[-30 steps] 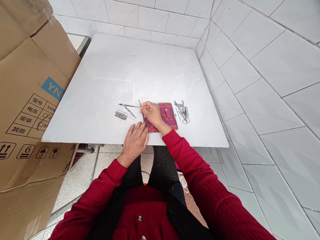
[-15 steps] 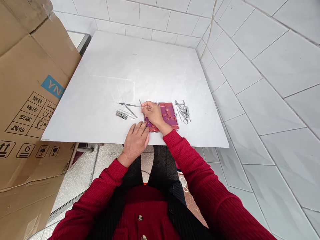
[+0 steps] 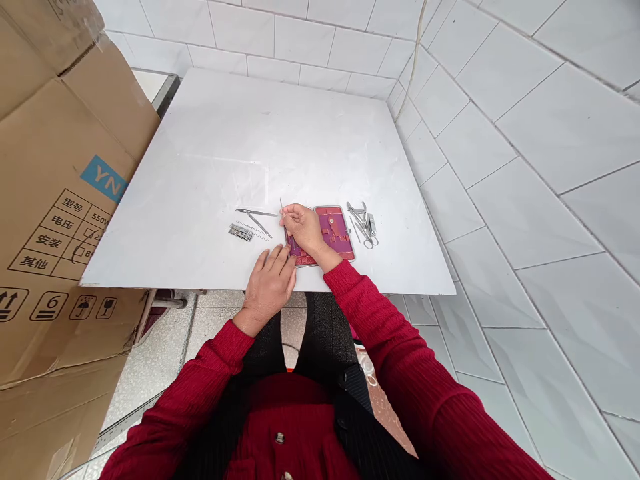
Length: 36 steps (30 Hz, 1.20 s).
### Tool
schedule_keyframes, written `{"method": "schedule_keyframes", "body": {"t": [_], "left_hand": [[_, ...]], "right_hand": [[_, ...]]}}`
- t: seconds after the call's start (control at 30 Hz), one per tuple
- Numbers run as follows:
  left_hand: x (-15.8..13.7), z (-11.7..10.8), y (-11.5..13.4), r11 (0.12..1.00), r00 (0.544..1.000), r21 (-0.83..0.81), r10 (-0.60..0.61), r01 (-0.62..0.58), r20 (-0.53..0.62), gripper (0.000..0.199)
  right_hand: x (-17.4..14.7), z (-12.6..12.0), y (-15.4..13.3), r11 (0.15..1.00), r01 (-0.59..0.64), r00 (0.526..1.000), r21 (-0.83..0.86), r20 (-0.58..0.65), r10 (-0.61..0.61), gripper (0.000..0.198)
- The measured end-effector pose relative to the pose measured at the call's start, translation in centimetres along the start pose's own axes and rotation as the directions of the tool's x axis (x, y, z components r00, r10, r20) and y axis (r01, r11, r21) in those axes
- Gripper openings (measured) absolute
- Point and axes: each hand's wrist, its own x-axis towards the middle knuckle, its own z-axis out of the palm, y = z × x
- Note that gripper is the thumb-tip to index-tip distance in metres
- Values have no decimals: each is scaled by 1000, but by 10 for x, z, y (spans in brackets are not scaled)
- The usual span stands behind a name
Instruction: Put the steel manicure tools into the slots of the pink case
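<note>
A red and purple manicure case (image 3: pixel 336 233) lies unfolded near the table's front edge. My right hand (image 3: pixel 303 228) is over its left half, pinching a thin metal manicure tool (image 3: pixel 281 204) whose tip points up and away; its exact kind is too small to tell. My left hand (image 3: pixel 270 280) rests flat, fingers spread, with its fingertips at the case's lower left edge. Left of the case lie slim metal tools (image 3: pixel 256 217) and a small silver nail clipper (image 3: pixel 241 233). To the right are a cuticle nipper (image 3: pixel 357 211), small scissors (image 3: pixel 370 241) and another clipper (image 3: pixel 371 224).
The white table (image 3: pixel 210 133) meets tiled walls (image 3: pixel 500 200) at the back and right. A large cardboard box (image 3: pixel 65 220) stands against its left side. A cable (image 3: pixel 414 60) runs down the wall at the far right corner.
My right hand keeps its pinch on the thin tool, which now stands a little steeper. The left hand stays by the case. The whole view has shifted slightly.
</note>
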Motion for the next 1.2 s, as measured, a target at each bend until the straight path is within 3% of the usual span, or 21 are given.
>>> {"method": "schedule_keyframes", "body": {"t": [0.6,0.9,1.2], "left_hand": [[1,-2,0,996,999,82,39,-37,-24,32],[1,-2,-1,997,999,67,37,-36,-9,33],[0,-1,0,996,999,76,43,-42,-14,33]], "right_hand": [[1,-2,-5,993,-67,997,98,-33,70,10],[3,-13,-15,989,-9,998,148,-59,17,5],[1,-25,-17,992,-35,998,121,-38,40,4]]}}
